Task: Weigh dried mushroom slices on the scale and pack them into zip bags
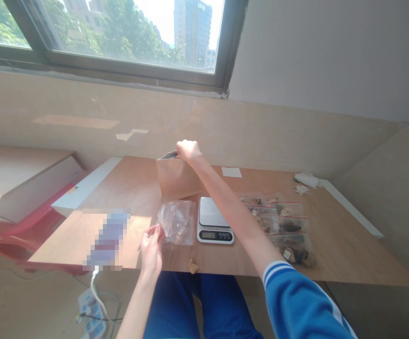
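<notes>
My right hand [188, 149] reaches across to a brown paper bag [178, 179] that stands upright with its top parted. Its fingers are closed at the bag's upper right rim, and the fingertips are hidden. My left hand [151, 245] has its fingers pinched together beside the left edge of clear zip bags [179, 223] lying flat. What the pinch holds, if anything, cannot be made out. Right of the zip bags sits a white kitchen scale [215, 219] with a bare metal plate. A small light-brown piece [193, 266] lies near the table's front edge.
Several filled zip bags [291, 223] with dark and tan pieces lie right of the scale. A white paper [231, 172] and crumpled white tissue [306, 180] lie farther back. A blurred phone-like object [108, 238] with a white cable is at left, near a pink chair [49, 221].
</notes>
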